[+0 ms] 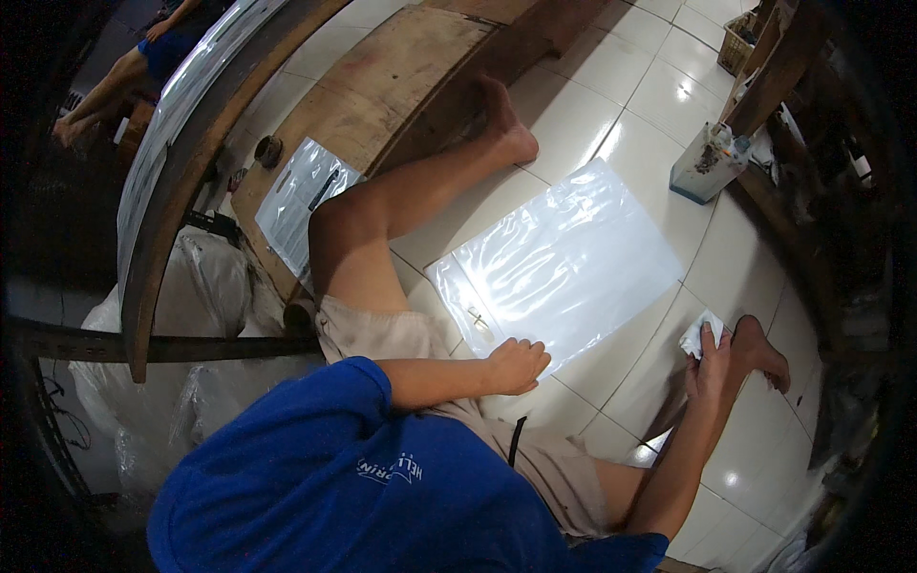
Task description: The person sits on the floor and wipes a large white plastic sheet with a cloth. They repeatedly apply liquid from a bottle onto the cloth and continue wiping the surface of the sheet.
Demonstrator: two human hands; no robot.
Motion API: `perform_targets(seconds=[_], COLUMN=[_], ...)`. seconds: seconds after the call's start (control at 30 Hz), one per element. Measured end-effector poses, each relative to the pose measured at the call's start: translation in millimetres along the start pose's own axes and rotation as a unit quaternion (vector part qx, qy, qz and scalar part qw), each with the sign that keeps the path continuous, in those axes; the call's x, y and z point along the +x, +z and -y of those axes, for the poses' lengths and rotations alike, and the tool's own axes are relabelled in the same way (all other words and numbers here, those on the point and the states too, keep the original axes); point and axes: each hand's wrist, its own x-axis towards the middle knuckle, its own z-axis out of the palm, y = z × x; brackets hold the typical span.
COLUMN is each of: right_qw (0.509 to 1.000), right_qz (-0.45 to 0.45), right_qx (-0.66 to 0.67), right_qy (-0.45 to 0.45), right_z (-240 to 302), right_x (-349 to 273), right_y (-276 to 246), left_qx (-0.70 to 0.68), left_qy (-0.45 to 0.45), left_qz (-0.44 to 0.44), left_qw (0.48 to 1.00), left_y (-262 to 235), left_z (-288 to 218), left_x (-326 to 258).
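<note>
Blue shirt [334,477] fills the bottom of our view, and past it we sit on the white tiled floor [592,105] with one knee drawn up. Our left hand [516,366] lies curled, knuckles up, pressing on the near edge of a large clear plastic bag [564,263] that lies flat on the tiles between our legs — it pins the sheet and does not grip it. Our right hand [709,358] is closed around a small white cloth [693,336], held just above the floor beside our right foot [759,349], well apart from the bag.

We judge the main risk to be slip: smooth film on glossy tile slides easily, and only one hand holds it, at one edge. A sideways push from the cloth could skate or wrinkle the far corners. Glare from the lamps also washes out the film, so smears may go unseen. Our raised knee sits close to the bag's left edge and could crease it if we shift. A second filled bag [301,196] rests on the wooden surface [401,76] to our left, clear of all this.
</note>
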Motion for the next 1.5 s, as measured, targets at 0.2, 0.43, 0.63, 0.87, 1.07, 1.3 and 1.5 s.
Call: perform_targets(seconds=[0.2,0.43,0.63,0.87,1.07,1.3,1.5], right_qw=[0.999,0.996,0.991,0.959,0.92,0.98,0.979], right_qz=[0.008,0.049,0.1,0.251,0.35,0.188,0.175], right_qx=[0.033,0.035,-0.025,-0.129,-0.122,0.05,0.074], right_qy=[-0.001,-0.07,-0.088,0.01,0.129,0.037,0.07], right_z=[22.1,49.0,58.9,29.5,28.0,49.2,17.4], right_x=[-20.6,-14.6,-22.8,-33.9,-71.7,-150.1,-160.5], right_y=[13.3,16.3,9.1,45.9,47.9,0.9,1.8], left_qx=[0.101,0.221,0.175,0.114,0.154,0.153,0.222], left_qy=[0.065,0.259,0.361,0.195,0.322,0.478,0.529], left_qz=[-0.006,-0.057,0.029,0.046,-0.036,-0.213,-0.305], left_qw=[0.993,0.938,0.916,0.973,0.933,0.838,0.76], left_y=[12.4,-67.9,-178.0,-268.2,-366.9,-391.2,-342.9], left_z=[-1.4,15.3,1.8,4.1,-25.8,-39.2,69.9], left_x=[14.6,5.9,-27.9,8.6,24.1,9.8,51.5])
